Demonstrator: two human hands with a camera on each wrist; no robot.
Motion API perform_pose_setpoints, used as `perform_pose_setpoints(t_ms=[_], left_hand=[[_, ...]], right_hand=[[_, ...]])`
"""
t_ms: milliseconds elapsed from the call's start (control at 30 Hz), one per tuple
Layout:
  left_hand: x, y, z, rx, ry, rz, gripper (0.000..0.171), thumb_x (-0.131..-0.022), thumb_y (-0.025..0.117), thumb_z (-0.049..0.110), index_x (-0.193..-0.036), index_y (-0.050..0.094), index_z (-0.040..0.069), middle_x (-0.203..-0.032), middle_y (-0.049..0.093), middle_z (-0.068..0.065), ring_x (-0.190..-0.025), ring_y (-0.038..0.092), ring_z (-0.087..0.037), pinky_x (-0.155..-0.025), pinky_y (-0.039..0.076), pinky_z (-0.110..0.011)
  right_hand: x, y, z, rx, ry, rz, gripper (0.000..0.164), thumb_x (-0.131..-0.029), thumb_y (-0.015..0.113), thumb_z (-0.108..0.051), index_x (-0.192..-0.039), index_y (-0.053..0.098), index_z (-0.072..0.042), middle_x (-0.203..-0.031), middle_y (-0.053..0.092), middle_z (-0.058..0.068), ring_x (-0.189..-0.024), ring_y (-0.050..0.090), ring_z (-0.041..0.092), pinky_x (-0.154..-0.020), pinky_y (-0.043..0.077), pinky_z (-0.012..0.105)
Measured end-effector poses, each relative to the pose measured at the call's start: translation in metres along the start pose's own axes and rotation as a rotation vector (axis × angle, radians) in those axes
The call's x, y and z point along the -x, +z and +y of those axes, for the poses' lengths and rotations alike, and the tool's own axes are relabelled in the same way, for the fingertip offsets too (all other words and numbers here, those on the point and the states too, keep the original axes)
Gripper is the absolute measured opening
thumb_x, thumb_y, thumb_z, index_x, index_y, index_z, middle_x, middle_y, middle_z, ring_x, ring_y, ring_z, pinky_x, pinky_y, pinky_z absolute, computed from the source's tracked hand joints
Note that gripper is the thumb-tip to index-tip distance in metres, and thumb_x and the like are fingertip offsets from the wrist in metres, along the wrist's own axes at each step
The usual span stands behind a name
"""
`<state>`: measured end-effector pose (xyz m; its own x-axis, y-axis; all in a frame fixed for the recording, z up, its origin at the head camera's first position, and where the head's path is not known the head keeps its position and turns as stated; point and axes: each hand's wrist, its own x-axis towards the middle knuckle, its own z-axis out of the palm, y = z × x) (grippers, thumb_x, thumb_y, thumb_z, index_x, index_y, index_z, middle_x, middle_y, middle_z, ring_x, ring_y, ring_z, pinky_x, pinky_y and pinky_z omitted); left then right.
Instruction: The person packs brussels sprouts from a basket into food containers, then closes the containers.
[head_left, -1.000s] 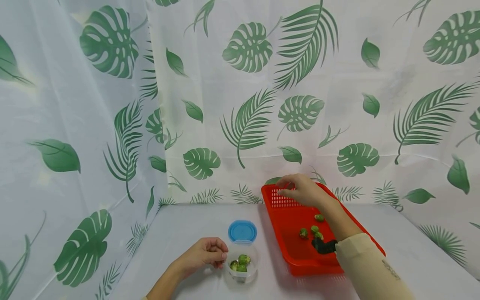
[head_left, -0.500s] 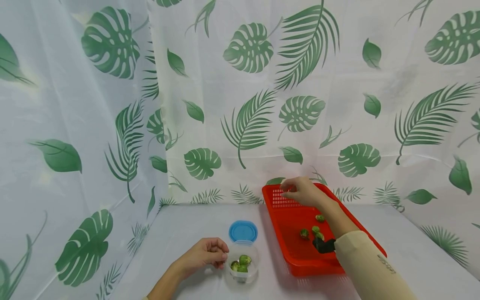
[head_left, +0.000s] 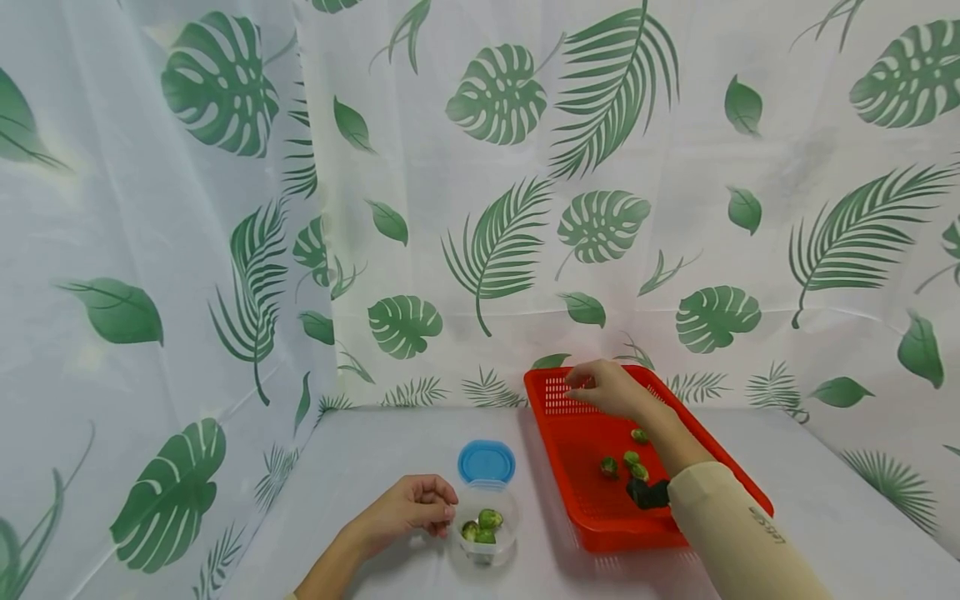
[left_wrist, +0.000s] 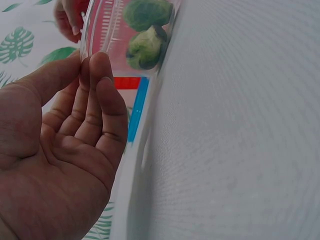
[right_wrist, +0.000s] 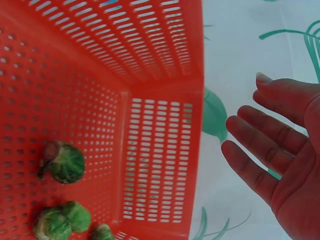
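My left hand (head_left: 416, 505) pinches the rim of a small clear plastic container (head_left: 504, 546) between thumb and fingers. Three Brussels sprouts (head_left: 489, 519) lie inside it; the left wrist view catches two sprouts (left_wrist: 145, 47) through its wall. Over the far end of a red perforated plastic basket (head_left: 581, 525) hovers my right hand (head_left: 609, 388), its fingers loosely bent and holding nothing. In the right wrist view, that hand (right_wrist: 285, 145) is apart from the basket's rim. Several Brussels sprouts (right_wrist: 67, 162) sit on the basket's floor, nearer its front in the head view.
A blue lid (head_left: 486, 462) lies on the white table (head_left: 375, 450), just behind the container. Leaf-patterned sheets (head_left: 420, 208) stand behind and to the left of the table. The black strap (head_left: 648, 493) on my right wrist covers part of the basket.
My right hand has sunk a little and shifted slightly to the right above the basket. The left hand, the container and the sprouts stay where they were.
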<state>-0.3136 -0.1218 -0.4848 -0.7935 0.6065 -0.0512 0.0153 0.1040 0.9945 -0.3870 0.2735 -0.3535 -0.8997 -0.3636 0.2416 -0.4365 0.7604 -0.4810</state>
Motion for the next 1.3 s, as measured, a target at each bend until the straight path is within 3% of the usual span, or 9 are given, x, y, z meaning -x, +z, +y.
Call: perform_pose_setpoints(t_ms=[333,767,1000,1300], left_hand=[[0.0,0.001,0.001,-0.003,-0.004,0.005,0.036,-0.097,0.072,0.015,-0.119,0.061,-0.011,-0.084,0.072,0.0,-0.077,0.069,-0.013,-0.072,0.056,-0.028],[-0.001,0.0,-0.002,-0.005,-0.007,-0.001,0.034,-0.098,0.071,0.014,-0.119,0.061,-0.011,-0.084,0.072,0.0,-0.076,0.068,-0.012,-0.072,0.057,-0.028],[-0.001,0.0,-0.003,0.001,-0.008,-0.002,0.031,-0.097,0.072,0.015,-0.117,0.063,-0.007,-0.084,0.072,-0.001,-0.076,0.068,-0.013,-0.072,0.056,-0.029],[-0.002,-0.001,-0.002,-0.001,-0.006,0.001,0.025,-0.097,0.072,0.015,-0.113,0.065,-0.002,-0.084,0.072,-0.001,-0.076,0.068,-0.013,-0.072,0.057,-0.029]], right_hand=[[0.004,0.011,0.015,-0.01,0.091,-0.001,0.031,-0.096,0.076,-0.022,-0.123,0.074,-0.008,-0.116,0.074,0.011,-0.101,0.066,0.025,-0.089,0.061,0.045],[0.01,0.021,0.031,-0.058,0.148,-0.033,0.033,-0.092,0.08,-0.025,-0.123,0.074,-0.012,-0.12,0.074,0.009,-0.102,0.067,0.023,-0.092,0.06,0.047],[0.013,0.022,0.032,-0.11,0.194,-0.089,0.039,-0.091,0.08,-0.017,-0.129,0.072,-0.007,-0.124,0.072,0.014,-0.108,0.068,0.026,-0.097,0.058,0.052],[0.018,0.021,0.032,-0.148,0.245,-0.161,0.042,-0.087,0.083,-0.012,-0.127,0.073,-0.01,-0.125,0.072,0.012,-0.107,0.068,0.025,-0.097,0.058,0.052]])
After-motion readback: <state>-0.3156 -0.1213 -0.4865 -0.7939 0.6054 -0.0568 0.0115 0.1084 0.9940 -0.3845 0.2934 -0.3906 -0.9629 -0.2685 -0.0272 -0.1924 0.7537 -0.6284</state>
